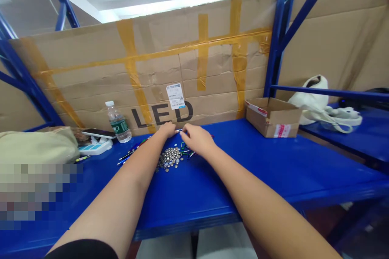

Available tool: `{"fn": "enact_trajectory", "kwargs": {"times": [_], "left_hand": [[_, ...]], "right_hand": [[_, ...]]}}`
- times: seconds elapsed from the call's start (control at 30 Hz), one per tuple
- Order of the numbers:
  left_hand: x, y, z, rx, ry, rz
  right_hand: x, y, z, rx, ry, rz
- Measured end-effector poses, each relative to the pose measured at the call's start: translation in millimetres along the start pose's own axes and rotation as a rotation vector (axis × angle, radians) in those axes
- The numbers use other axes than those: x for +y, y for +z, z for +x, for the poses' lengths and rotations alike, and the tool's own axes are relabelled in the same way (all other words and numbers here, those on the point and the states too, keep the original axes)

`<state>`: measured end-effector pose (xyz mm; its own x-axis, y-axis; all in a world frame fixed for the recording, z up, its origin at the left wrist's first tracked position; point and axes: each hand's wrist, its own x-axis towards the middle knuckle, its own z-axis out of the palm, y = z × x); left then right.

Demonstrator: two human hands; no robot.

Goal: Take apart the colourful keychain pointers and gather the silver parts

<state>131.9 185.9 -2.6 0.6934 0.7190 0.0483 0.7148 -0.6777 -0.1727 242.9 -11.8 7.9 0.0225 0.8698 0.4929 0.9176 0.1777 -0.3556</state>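
Note:
Both my arms stretch forward over the blue table to its back part. My left hand (167, 129) is closed, its fingertips together near the cardboard wall. Close by on the right, my right hand (197, 137) curls with thumb and finger pinched. A small shiny piece (179, 130) shows between the two hands, too small to name. Just in front of them lies a pile of small round silvery discs (170, 157). Several small coloured clips that look like carabiners (186, 150) lie beside the pile, partly under my right hand. Several pens (124, 158) rest left of my left forearm.
A water bottle (118, 123), a white power strip (96, 147) and a phone (99, 133) stand at the back left, beside a pale bag (36, 145). An open cardboard box (272, 119) sits at the back right. Cardboard (91, 89) walls the table's back.

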Motion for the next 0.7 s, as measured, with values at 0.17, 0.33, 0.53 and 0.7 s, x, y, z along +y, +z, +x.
{"fn": "enact_trajectory", "kwargs": {"times": [0.17, 0.33, 0.53, 0.7], "left_hand": [[8.0, -16.6, -9.4, 0.014, 0.017, -0.025], [28.1, -41.6, -65.0, 0.095, 0.193, -0.486], [33.7, -38.4, -149.6, 0.254, 0.128, -0.630], [15.7, -24.1, -175.9, 0.391, 0.083, -0.688]], "right_hand": [[36.0, 5.3, 11.5, 0.071, 0.031, 0.012], [33.7, 15.7, 12.3, 0.087, -0.047, 0.035], [0.1, 15.0, 1.2, -0.058, -0.213, 0.160], [-19.6, 26.5, -9.5, -0.175, -0.213, 0.340]]}}
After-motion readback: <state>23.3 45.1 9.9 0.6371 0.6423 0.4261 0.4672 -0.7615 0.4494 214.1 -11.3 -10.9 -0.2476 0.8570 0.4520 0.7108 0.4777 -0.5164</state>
